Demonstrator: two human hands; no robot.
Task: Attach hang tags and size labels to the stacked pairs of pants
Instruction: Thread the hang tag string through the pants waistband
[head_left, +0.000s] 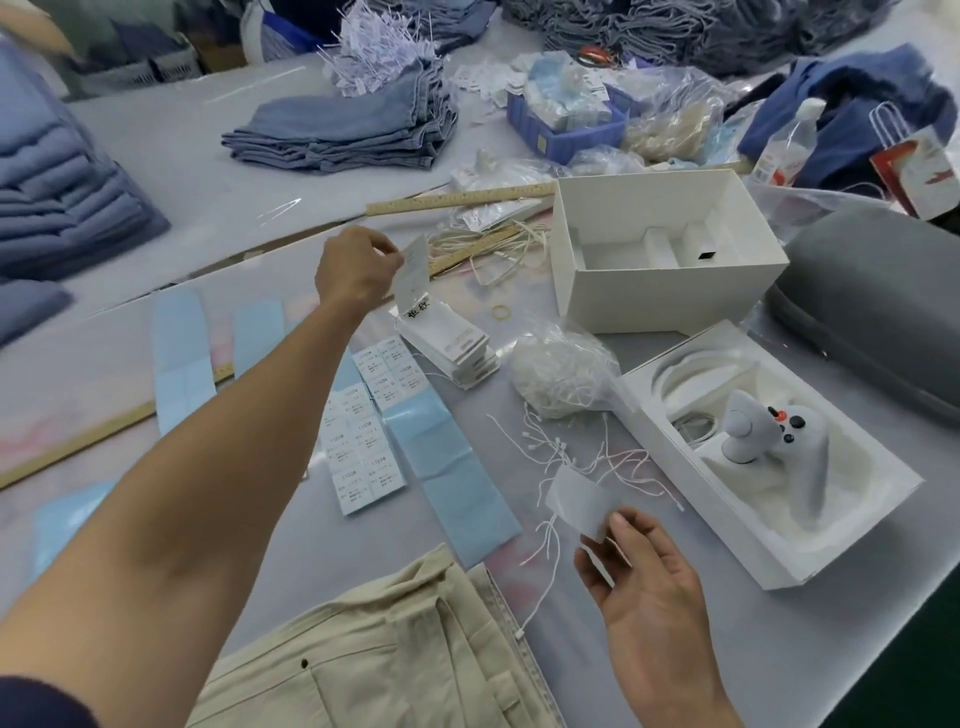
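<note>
Two hands at work: left hand (353, 270) pinching a white hang tag (413, 273) above the tag stack (449, 345) mid-table; right hand (647, 587) pinching a translucent label (579, 501) nearer, right of the beige pants (374, 654) at the near edge.

There is only one camera, and it is sitting on the person's head. It is looking forward and down at the desk (519, 613). The lens is very wide, so straight edges are bending near the sides. The beige pants (374, 660) are lying closest, right under the camera at the bottom edge. The left arm is reaching far out from the bottom left corner toward the middle. The stack of blue pants (343, 130) is sitting far away near the top. No second view is sharing this scene.
</note>
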